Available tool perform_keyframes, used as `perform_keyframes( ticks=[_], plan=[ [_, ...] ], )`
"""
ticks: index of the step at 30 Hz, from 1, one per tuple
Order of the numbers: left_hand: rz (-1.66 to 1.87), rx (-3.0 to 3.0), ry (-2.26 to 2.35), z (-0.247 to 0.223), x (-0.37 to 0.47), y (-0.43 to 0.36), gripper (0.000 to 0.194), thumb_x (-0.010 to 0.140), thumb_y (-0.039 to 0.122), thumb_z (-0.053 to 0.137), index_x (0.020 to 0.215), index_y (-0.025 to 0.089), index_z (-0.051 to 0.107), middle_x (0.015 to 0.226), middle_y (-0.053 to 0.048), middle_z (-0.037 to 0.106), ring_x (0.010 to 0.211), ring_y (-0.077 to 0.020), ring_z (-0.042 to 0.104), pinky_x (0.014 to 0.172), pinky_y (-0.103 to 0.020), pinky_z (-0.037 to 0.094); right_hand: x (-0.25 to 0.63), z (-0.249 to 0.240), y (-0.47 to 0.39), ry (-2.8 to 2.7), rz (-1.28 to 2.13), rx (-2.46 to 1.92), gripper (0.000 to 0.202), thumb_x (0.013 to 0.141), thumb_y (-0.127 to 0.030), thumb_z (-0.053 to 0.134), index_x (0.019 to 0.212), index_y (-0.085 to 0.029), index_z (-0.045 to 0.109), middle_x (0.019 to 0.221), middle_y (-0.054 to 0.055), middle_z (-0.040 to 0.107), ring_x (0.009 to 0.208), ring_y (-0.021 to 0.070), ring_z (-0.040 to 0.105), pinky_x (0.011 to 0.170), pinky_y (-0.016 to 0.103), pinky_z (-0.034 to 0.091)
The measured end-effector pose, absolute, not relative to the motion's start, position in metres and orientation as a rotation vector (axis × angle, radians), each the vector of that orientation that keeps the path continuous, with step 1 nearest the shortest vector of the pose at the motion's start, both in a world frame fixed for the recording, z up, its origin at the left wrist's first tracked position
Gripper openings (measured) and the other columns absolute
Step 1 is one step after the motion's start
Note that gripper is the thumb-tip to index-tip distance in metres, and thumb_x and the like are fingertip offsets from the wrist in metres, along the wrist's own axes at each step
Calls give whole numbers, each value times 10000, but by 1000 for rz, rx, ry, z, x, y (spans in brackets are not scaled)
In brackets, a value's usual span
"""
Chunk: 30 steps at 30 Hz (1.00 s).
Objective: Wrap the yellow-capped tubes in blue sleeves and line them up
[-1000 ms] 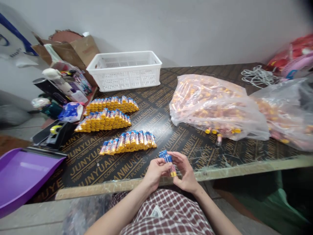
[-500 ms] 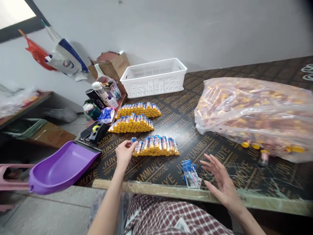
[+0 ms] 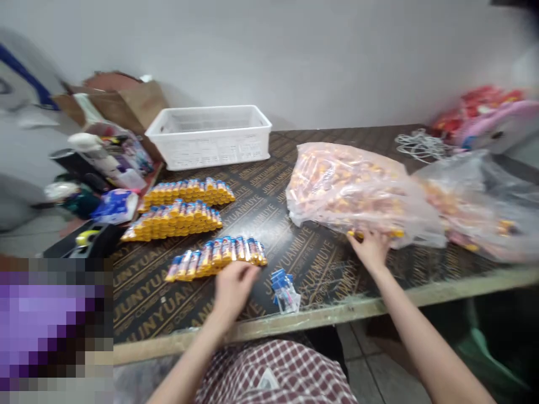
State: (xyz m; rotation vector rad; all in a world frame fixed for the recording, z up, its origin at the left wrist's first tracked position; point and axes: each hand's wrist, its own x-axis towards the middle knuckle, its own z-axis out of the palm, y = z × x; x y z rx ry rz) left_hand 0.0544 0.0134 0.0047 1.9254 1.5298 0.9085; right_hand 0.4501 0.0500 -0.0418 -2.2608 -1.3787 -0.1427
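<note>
My left hand (image 3: 236,289) is just in front of the nearest row of small yellow-and-blue tubes (image 3: 217,252), its fingers loosely bent with nothing visible in them. To its right, a small pile of clear packets with blue tops (image 3: 286,292) lies near the table edge. My right hand (image 3: 373,252) is at the near edge of a translucent plastic bag (image 3: 349,191) full of yellow-capped tubes. Its fingers close around a yellow-capped tube (image 3: 352,234) there, though the bag and the fingers hide most of it.
Two more stacked rows of tubes (image 3: 177,219) lie behind the nearest one. A white basket (image 3: 214,148) stands by the wall. Bottles, a tape dispenser (image 3: 90,238) and a paper bag (image 3: 143,106) crowd the left. White cord (image 3: 421,146) and another filled bag (image 3: 484,219) are at right.
The view has turned to the right. My left hand has left the left end of the nearest row and moved right along it. My right hand has gone from beside the packets to the bag.
</note>
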Motion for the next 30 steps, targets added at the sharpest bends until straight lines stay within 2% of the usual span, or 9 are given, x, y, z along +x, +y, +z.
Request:
perform_keyframes(
  ticks=[3, 6, 9, 12, 14, 20, 25, 28, 30],
  plan=[
    [551, 2011, 1379, -25, 102, 3, 309, 743, 383, 637, 991, 199, 655, 878, -54, 659, 769, -188, 599, 683, -268, 436, 452, -46, 77, -1397, -130, -2395, 496, 740, -463, 596, 1082, -105, 631, 1188, 265, 494, 1191, 479, 288, 861, 650, 209],
    [435, 2045, 1429, -47, 119, -1, 291, 710, 353, 679, 962, 212, 645, 920, -47, 625, 799, -194, 590, 685, -273, 424, 450, -57, 94, -1395, -98, -2612, 565, 785, -547, 502, 1114, -101, 616, 1268, 329, 368, 1203, 516, 248, 777, 602, 255],
    [494, 1985, 1485, -54, 119, -1, 169, 718, 272, 674, 872, 209, 646, 858, -19, 615, 776, -168, 578, 677, -257, 408, 452, -65, 95, -1494, -166, -2629, 550, 846, -508, 407, 1159, -88, 572, 1205, 349, 386, 1129, 481, 364, 716, 538, 301],
    [580, 1911, 1473, -55, 115, 1, 67, 720, 230, 669, 778, 200, 650, 763, 0, 610, 744, -152, 566, 670, -248, 396, 454, -65, 84, -1609, -260, -2576, 454, 872, -402, 378, 1134, -87, 574, 1118, 301, 462, 1061, 417, 434, 688, 462, 344],
    [622, 1875, 1460, -56, 113, 3, 70, 709, 229, 678, 766, 197, 652, 747, 3, 609, 726, -147, 557, 668, -250, 392, 455, -64, 74, -1672, -279, -2528, 390, 869, -327, 379, 1102, -96, 589, 1102, 272, 490, 1046, 388, 449, 680, 425, 363],
    [638, 1768, 1482, -58, 112, 7, 292, 620, 213, 739, 894, 200, 636, 746, 19, 593, 686, -133, 531, 644, -243, 381, 447, -77, 44, -1789, -281, -2334, 319, 825, -174, 388, 1045, -119, 612, 1229, 202, 495, 1039, 338, 501, 770, 441, 416],
    [594, 1735, 1547, -53, 111, 8, 156, 589, 201, 736, 654, 184, 595, 689, 31, 556, 642, -119, 495, 597, -232, 343, 433, -94, 27, -1891, -164, -2115, 342, 760, -114, 401, 1011, -124, 632, 1258, 148, 505, 1180, 258, 476, 939, 366, 424],
    [681, 1670, 1503, -51, 111, 6, 136, 595, 129, 676, 626, 179, 554, 619, 46, 520, 596, -107, 468, 575, -219, 332, 417, -90, 14, -1822, 51, -1904, 392, 689, -74, 397, 984, -153, 644, 1226, 128, 541, 1147, 245, 519, 899, 377, 474],
    [763, 1563, 1447, -51, 111, 5, 146, 594, 101, 637, 682, 181, 552, 591, 58, 509, 573, -103, 461, 564, -211, 336, 404, -83, 4, -1785, 227, -1734, 413, 700, -68, 382, 997, -179, 647, 1214, 119, 556, 1127, 250, 537, 852, 412, 503]
  ],
)
